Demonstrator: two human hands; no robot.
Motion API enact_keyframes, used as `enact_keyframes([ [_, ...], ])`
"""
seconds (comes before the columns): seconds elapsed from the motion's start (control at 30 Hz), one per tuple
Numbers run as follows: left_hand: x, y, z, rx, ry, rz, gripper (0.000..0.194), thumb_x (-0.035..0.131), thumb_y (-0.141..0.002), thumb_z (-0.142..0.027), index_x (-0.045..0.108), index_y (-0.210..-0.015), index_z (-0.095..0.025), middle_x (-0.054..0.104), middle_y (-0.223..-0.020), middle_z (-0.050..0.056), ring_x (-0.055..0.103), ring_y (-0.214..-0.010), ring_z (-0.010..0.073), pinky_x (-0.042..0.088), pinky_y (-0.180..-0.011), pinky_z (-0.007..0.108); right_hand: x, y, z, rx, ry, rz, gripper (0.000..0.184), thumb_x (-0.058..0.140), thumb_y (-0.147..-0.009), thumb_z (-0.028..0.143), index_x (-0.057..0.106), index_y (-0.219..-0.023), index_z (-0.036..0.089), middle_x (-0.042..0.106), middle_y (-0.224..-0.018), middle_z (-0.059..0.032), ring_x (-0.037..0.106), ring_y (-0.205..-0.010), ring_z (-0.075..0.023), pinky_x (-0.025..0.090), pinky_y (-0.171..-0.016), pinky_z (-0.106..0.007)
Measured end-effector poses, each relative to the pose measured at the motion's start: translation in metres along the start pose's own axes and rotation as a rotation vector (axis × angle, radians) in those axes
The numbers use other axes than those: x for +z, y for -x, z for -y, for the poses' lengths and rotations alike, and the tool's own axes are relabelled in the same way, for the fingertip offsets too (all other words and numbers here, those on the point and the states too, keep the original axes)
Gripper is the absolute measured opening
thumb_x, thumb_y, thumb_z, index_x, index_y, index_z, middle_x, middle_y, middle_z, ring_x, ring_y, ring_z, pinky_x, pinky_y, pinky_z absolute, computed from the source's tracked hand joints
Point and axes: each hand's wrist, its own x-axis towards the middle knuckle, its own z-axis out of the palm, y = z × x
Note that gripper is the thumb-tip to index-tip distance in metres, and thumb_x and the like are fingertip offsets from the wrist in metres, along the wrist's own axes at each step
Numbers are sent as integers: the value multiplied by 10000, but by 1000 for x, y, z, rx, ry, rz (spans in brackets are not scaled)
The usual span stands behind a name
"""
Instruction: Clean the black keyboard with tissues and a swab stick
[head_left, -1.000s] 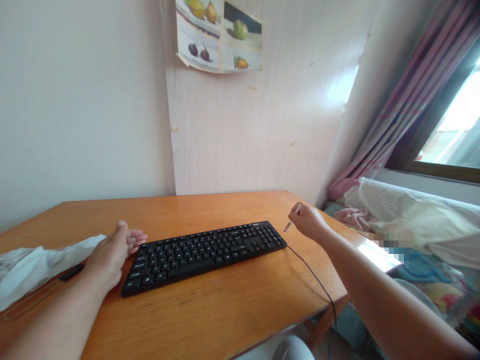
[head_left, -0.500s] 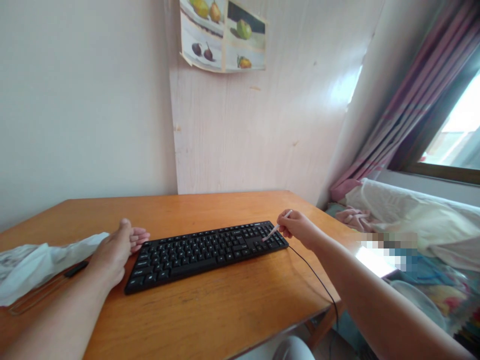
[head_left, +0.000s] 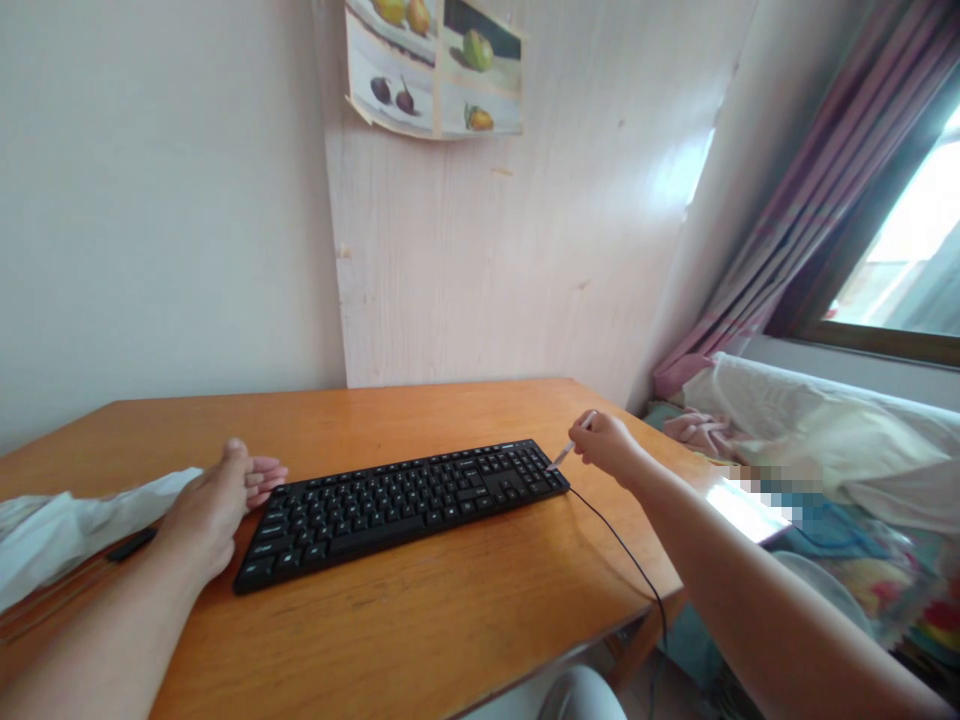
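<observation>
A black keyboard [head_left: 405,512] lies at a slant on the wooden desk. My left hand [head_left: 217,505] rests at its left end, fingers stretched out and thumb raised, holding nothing. Pinched in my right hand [head_left: 600,440] is a slim white stick [head_left: 568,452], perhaps a small brush; its lower tip meets the number keys near the keyboard's right edge. What the tip is made of is too small to tell.
Beside my left forearm lie a crumpled white cloth or bag [head_left: 82,530] and a dark-ended wire item [head_left: 131,545]. The keyboard's cable [head_left: 630,555] runs over the desk's [head_left: 420,620] right edge. Bedding [head_left: 810,420] is heaped at the right.
My right hand has shifted right with the stick, its tip going from the lower navigation-key area to the number keys. My left hand keeps its place by the keyboard; the view has turned slightly.
</observation>
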Motion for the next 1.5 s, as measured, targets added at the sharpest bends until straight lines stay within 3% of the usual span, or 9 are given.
enact_keyframes([
  [0.1,-1,-3,2,3,-3,6,487,400,-977,-513,657,-834,-125,719,-772,88,674,-711,152,516,-587,222,-8,3,6,-112,264,-116,72,551,-735,225,549,-667,200,603,-553,4,504,-535,-128,277,-476,-236],
  [0.17,-2,-5,4,0,-6,7,495,397,-976,-522,657,-838,-125,719,-787,94,674,-716,153,512,-583,220,-10,6,12,-156,313,-136,75,542,-742,227,546,-670,205,606,-562,5,499,-548,-129,280,-489,-241],
  [0.4,-4,-10,8,-1,-3,12,516,395,-969,-549,661,-842,-125,723,-792,94,674,-726,152,507,-599,216,4,23,30,-42,-257,155,66,556,-762,244,540,-720,195,580,-547,18,489,-423,-101,317,-417,-221],
  [0.53,-4,-10,8,12,3,23,498,398,-972,-530,659,-851,-124,722,-800,99,680,-735,166,512,-591,231,14,26,27,-48,-345,240,82,557,-768,238,537,-705,189,602,-549,7,502,-410,-95,346,-409,-213],
  [0.7,-3,-12,9,-3,-14,12,533,366,-975,-552,649,-857,-116,710,-801,96,665,-706,139,500,-580,200,13,21,18,-36,-157,153,61,547,-751,208,531,-693,196,583,-538,24,506,-419,-99,318,-402,-211],
  [1.03,-3,-10,7,-13,-7,14,512,380,-975,-545,646,-853,-125,711,-793,78,664,-699,119,500,-593,186,-12,15,14,-165,390,-123,64,533,-759,236,573,-713,212,667,-609,-4,529,-566,-146,289,-512,-252],
  [1.3,-2,-9,6,-9,-19,11,522,367,-979,-545,652,-861,-123,714,-806,86,668,-705,123,503,-588,185,10,6,17,-187,34,-92,222,552,-855,382,580,-728,202,640,-581,4,597,-474,-135,378,-467,-225],
  [1.5,-1,-8,5,-17,1,10,504,378,-983,-522,651,-851,-120,712,-789,87,667,-690,124,502,-571,186,32,-5,16,-226,-76,-104,244,554,-885,400,582,-757,195,662,-598,0,655,-497,-142,437,-505,-219],
])
